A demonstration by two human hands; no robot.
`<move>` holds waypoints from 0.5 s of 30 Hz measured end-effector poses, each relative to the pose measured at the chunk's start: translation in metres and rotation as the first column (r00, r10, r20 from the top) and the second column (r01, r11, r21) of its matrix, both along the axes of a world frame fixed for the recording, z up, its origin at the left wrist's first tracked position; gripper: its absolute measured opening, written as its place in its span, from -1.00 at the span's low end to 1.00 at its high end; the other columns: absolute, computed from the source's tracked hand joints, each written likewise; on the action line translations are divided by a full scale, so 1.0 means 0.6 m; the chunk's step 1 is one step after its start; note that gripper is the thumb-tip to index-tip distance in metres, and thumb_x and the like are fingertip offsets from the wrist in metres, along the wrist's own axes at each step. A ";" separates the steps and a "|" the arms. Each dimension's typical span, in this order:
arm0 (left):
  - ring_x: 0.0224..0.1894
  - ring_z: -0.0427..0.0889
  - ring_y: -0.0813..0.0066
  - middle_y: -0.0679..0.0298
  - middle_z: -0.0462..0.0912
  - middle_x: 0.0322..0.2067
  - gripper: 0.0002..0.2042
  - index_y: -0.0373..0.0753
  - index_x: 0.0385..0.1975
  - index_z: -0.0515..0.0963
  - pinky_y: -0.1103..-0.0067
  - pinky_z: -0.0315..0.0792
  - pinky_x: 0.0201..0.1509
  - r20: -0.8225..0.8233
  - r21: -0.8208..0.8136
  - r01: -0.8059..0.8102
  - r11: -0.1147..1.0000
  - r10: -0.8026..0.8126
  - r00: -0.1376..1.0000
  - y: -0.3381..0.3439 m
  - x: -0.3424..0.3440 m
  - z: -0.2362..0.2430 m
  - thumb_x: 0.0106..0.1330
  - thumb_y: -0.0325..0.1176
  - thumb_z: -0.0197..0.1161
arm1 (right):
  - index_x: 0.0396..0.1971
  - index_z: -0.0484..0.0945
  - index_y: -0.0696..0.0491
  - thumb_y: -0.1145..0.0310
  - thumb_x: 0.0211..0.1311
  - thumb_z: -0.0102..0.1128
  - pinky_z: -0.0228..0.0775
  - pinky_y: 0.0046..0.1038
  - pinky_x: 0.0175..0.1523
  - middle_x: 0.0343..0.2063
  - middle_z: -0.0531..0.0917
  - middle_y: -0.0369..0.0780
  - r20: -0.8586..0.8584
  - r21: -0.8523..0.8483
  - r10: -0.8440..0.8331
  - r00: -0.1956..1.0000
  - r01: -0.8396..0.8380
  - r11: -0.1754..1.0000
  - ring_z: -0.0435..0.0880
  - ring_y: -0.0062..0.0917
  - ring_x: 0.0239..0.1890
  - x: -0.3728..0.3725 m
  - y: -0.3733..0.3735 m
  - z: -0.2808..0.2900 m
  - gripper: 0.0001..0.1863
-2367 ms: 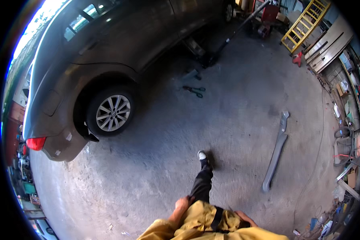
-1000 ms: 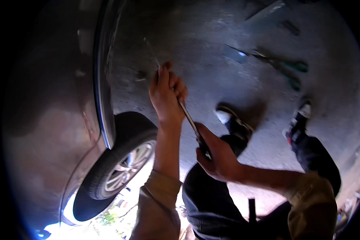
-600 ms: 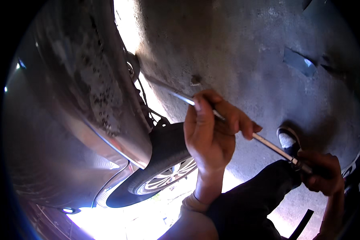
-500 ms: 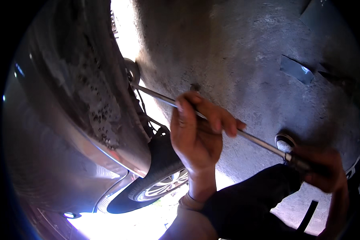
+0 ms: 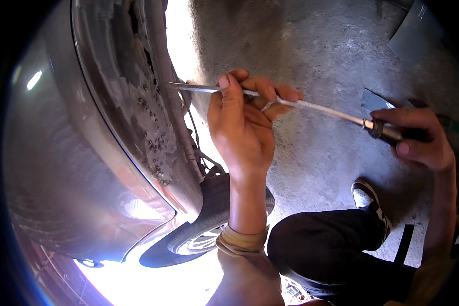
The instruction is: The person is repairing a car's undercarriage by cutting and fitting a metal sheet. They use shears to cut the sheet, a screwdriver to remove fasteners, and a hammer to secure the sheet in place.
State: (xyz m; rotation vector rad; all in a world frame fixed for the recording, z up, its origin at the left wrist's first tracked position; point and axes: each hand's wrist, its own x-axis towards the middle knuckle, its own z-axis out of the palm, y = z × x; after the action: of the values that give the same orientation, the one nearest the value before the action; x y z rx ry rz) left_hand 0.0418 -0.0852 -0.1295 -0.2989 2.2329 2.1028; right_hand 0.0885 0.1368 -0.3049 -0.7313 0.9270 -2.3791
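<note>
"Well, what worries you?"

"Slipping. I see the right hand (image 5: 423, 135) wrapped round the handle of the long-shafted tool (image 5: 334, 111) across mid-frame; the left hand (image 5: 242, 122), half-curled, steadies its shaft. Pushing askew could skid it off the pitted sill (image 5: 150, 137), upper left."

"Hidden?"

"Handle's end; I can't tell whether the tip touches."

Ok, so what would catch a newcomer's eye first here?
Probably the long metal rod across the middle, its dark handle in the right grip, its shaft in the left grip. Next, the worn, dark-spotted edge of the car, left of it, then the white glare at lower left, below the wheel.
</note>
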 end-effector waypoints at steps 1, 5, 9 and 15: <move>-0.46 0.61 0.16 0.13 0.45 -0.53 -0.69 -0.37 -0.18 0.25 0.18 0.64 -0.30 -0.022 -0.004 -0.009 1.000 0.009 1.000 0.003 0.001 0.002 0.49 -0.19 -0.27 | 0.15 0.27 0.32 0.31 0.29 0.05 0.09 -0.67 -0.80 -0.84 0.35 -0.39 0.045 -0.024 0.019 0.999 -0.018 1.000 0.25 -0.79 -0.90 0.006 0.000 0.005 -0.48; -0.51 0.57 0.21 0.18 0.42 -0.58 -0.70 -0.33 -0.18 0.25 0.16 0.62 -0.34 -0.036 0.006 -0.038 0.999 0.038 0.999 0.003 0.003 0.010 0.48 -0.18 -0.26 | 0.13 0.29 0.36 0.34 0.27 0.07 0.06 -0.67 -0.78 -0.83 0.38 -0.38 0.199 -0.075 0.083 0.976 -0.070 0.995 0.24 -0.79 -0.90 0.013 0.002 0.036 -0.48; -0.55 0.53 0.27 0.22 0.38 -0.60 -0.71 -0.30 -0.18 0.27 0.22 0.61 -0.38 -0.015 0.023 -0.091 0.996 0.091 0.996 0.013 0.006 0.018 0.49 -0.19 -0.27 | 0.09 0.34 0.34 0.33 0.25 0.09 0.11 -0.67 -0.76 -0.77 0.46 -0.31 0.254 0.018 0.018 0.967 -0.023 1.000 0.31 -0.77 -0.86 0.025 0.013 0.070 -0.50; -0.72 0.28 0.52 0.34 0.20 -0.70 -0.72 -0.27 -0.20 0.33 0.49 0.42 -0.64 -0.086 0.139 -0.148 0.979 0.161 0.983 0.017 0.018 0.042 0.49 -0.22 -0.29 | 0.09 0.37 0.31 0.44 0.19 0.10 0.29 -0.64 -0.65 -0.46 0.66 -0.06 -0.031 0.141 -0.290 0.956 0.292 0.946 0.46 -0.70 -0.75 0.083 -0.009 0.128 -0.53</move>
State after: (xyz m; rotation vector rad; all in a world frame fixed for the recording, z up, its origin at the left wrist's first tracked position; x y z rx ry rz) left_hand 0.0528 -0.0753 -0.1045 -0.3820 2.1721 2.3813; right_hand 0.1382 0.1313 -0.2282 -0.5833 1.2735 -2.5254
